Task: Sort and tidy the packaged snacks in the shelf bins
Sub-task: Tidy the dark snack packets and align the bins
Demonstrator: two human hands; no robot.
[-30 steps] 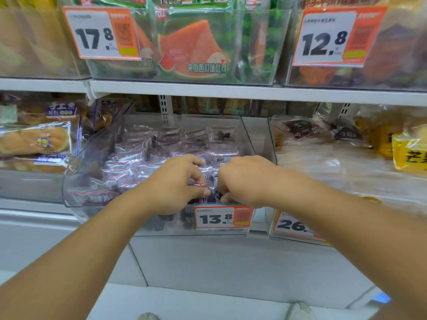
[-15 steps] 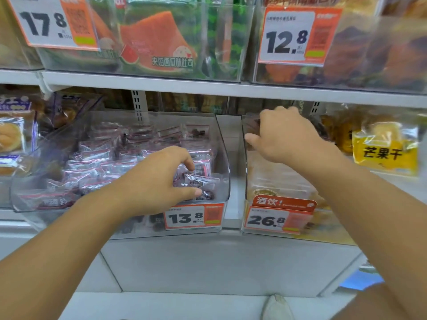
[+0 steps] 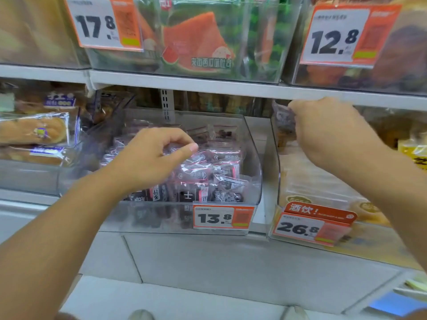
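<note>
A clear middle bin with a 13.8 price tag holds several small dark snack packets in clear wrappers with red seals. My left hand hovers over them with curled fingers, pinching the edge of one clear packet under the thumb. My right hand is up at the back of the right bin, just beneath the upper shelf. It grips a stray dark packet of the same kind. The right bin, tagged 26.8, holds pale bread packs.
The upper shelf edge runs close above my right hand, carrying bins of watermelon toast and darker goods. A left bin holds bread rolls. Yellow packs lie at the far right. Grey base panel below.
My right hand left the middle bin, moved right and up to the back of the right bin, and closed on a dark packet. The left hand stayed over the middle bin, lifting slightly.
</note>
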